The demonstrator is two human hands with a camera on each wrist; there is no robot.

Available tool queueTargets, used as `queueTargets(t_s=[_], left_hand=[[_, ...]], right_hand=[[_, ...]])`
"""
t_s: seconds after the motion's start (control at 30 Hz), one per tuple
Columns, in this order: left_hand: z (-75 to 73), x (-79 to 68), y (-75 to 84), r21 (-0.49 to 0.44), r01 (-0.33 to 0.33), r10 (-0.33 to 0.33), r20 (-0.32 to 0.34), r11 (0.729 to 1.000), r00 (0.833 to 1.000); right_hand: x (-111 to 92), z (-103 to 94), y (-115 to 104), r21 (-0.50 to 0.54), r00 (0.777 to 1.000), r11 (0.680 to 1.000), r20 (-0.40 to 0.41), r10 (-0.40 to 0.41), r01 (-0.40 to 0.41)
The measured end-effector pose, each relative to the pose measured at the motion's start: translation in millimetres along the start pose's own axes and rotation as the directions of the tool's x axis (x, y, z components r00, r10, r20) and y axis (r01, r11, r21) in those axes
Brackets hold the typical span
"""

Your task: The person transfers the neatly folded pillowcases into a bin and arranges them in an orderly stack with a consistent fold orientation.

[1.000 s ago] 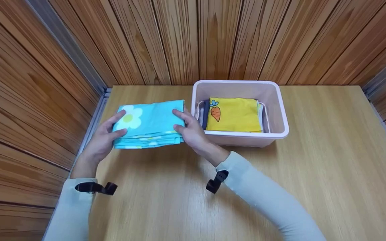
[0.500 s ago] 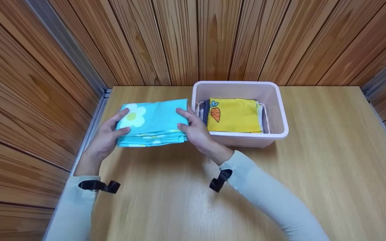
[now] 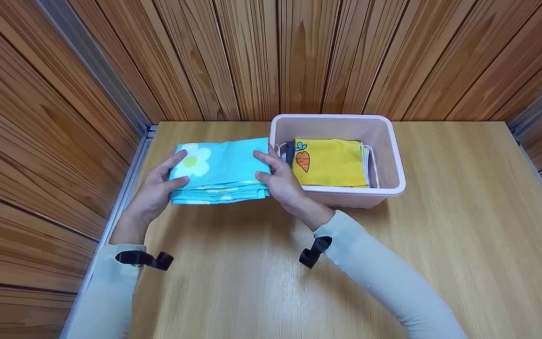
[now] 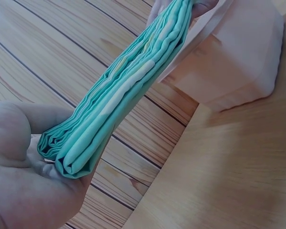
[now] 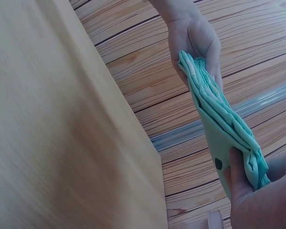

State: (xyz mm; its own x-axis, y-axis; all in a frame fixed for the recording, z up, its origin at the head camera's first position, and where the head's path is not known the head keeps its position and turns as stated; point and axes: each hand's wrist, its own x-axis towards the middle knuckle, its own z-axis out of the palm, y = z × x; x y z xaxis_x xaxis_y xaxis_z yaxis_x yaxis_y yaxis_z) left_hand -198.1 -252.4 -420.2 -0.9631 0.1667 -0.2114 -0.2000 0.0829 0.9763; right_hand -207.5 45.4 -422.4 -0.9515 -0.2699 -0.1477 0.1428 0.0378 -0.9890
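Observation:
A turquoise folded cloth point(image 3: 231, 162) with a white flower print is held up above the table between both hands. My left hand point(image 3: 154, 190) grips its left end, thumb and fingers on opposite faces. At the other end my right hand point(image 3: 287, 184) pinches it the same way, overlapping the left rim of the bin in the head view. Stacked folds of the cloth point(image 4: 126, 93) show edge-on in the left wrist view. In the right wrist view, the cloth's underside point(image 5: 212, 138) has a dark oval spot near the right thumb.
Right of the cloth, a pale pink plastic bin point(image 3: 346, 199) stands near the back wall. Inside it lies a folded yellow cloth point(image 3: 334, 162) with a carrot print, beside dark and white fabric and pale cords. Wood-panelled walls point(image 3: 252, 56) enclose the table point(image 3: 459, 212).
Both hands have carried the turquoise cloth slightly to the right and a little farther back, so it now overlaps the bin's left edge in the head view. The bin and yellow cloth stay put.

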Motion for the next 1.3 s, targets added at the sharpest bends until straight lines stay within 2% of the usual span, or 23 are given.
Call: queueTargets(t_s=[0.33,0.6,0.73,0.87,1.0,1.2,1.3], left_hand=[[9.4,7.8,3.8,-0.017,-0.027,0.027,0.005,0.999,1.0],[19.4,16.1,5.3,-0.038,-0.024,0.025,0.012,0.999,1.0],[25.6,20.1,6.2,-0.05,-0.017,0.018,0.021,0.999,1.0],[32.2,24.0,7.0,-0.057,-0.032,0.034,0.034,0.998,0.999],[38.3,27.1,7.7,-0.065,-0.045,0.047,0.03,0.997,0.998],[49.1,32.1,12.2,-0.065,-0.062,0.063,0.011,0.996,0.998],[53.6,34.7,13.7,-0.067,-0.059,0.06,0.01,0.996,0.998]], right_hand=[[2,-9.5,-2,0.014,1.0,1.0,0.003,0.002,-0.002],[2,-19.1,-5,0.144,0.991,0.982,-0.027,0.13,-0.125],[1,-27.3,-6,0.177,0.983,0.97,-0.045,0.179,-0.169],[0,-36.1,-5,0.118,0.982,0.978,-0.059,0.178,-0.17],[-2,-42.6,-5,0.02,0.988,0.99,-0.061,0.142,-0.141],[-4,-54.2,-8,-0.009,0.996,0.996,-0.042,0.083,-0.083],[-5,-60.1,-10,0.011,0.995,0.995,-0.042,0.096,-0.095]])
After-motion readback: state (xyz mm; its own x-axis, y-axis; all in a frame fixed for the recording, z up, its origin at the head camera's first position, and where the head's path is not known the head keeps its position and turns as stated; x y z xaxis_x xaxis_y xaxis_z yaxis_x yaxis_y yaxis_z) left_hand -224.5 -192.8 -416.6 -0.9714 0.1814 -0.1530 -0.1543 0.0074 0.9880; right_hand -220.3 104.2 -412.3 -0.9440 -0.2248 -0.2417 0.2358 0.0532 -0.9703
